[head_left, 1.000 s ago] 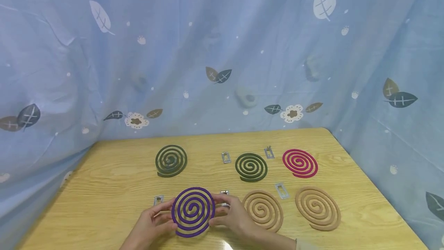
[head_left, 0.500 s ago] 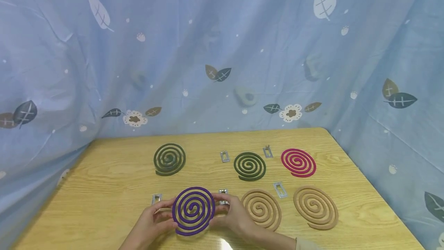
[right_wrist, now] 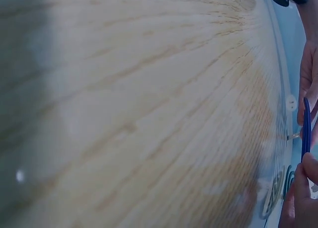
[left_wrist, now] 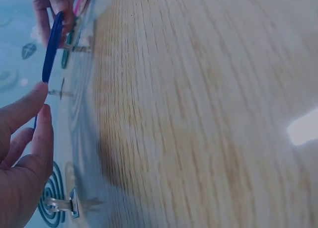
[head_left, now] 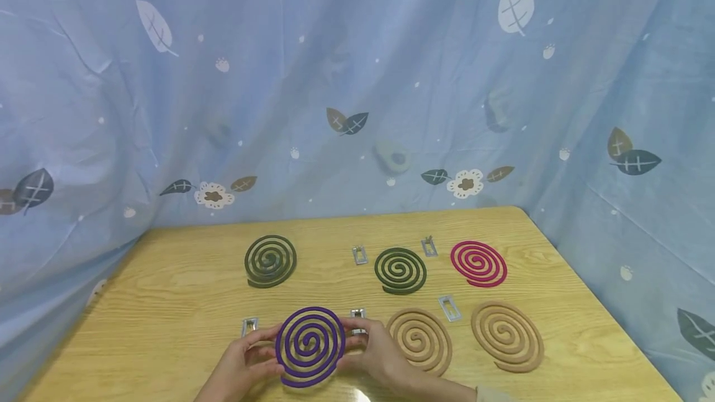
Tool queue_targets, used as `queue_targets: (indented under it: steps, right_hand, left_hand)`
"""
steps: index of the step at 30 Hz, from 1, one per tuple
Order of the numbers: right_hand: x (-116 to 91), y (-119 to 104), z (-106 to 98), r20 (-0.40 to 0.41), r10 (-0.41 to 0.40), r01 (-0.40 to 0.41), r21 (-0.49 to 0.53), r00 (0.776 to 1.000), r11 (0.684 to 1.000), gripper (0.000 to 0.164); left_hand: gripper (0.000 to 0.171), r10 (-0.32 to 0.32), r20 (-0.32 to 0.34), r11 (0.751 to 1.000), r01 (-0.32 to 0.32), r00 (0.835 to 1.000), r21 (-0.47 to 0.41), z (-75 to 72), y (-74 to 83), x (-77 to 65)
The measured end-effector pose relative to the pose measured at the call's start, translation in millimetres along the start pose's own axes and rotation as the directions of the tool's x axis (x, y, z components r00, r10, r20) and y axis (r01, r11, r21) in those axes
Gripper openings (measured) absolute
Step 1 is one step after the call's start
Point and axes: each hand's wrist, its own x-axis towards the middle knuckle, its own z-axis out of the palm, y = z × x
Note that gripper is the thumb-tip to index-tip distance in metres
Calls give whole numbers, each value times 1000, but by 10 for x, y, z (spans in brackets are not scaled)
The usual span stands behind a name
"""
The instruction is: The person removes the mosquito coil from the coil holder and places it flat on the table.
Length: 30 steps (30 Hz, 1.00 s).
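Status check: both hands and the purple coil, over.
Left hand and right hand gripping purple coil at opposite edges. Coil tilted up, off the table. One tan coil partly hidden behind right wrist.

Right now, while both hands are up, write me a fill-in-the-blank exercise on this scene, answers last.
In the head view:
1. The left hand and right hand hold a mosquito coil coloured ____.
2. The pink coil lies to the ____ of both green coils.
3. The tan coils number ____.

Missing words: purple; right; two.
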Motion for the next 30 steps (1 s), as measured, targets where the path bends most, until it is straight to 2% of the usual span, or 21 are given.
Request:
queue_targets:
  steps: [7, 16, 30]
  right_hand:
    - [22, 14, -2, -11, 12, -11, 22, 1000, 1000, 62]
    - [3, 21, -15, -2, 20, -20, 12, 1000, 1000, 60]
    - [42, 20, -45, 9, -6, 6, 0, 1000, 1000, 58]
  left_hand:
    - [66, -15, 10, 998, 14, 1000, 53, -24, 9, -15]
    - [64, -43, 39, 998, 42, 998, 39, -35, -35, -15]
    - [61, 49, 27, 999, -49, 998, -4, -52, -46, 9]
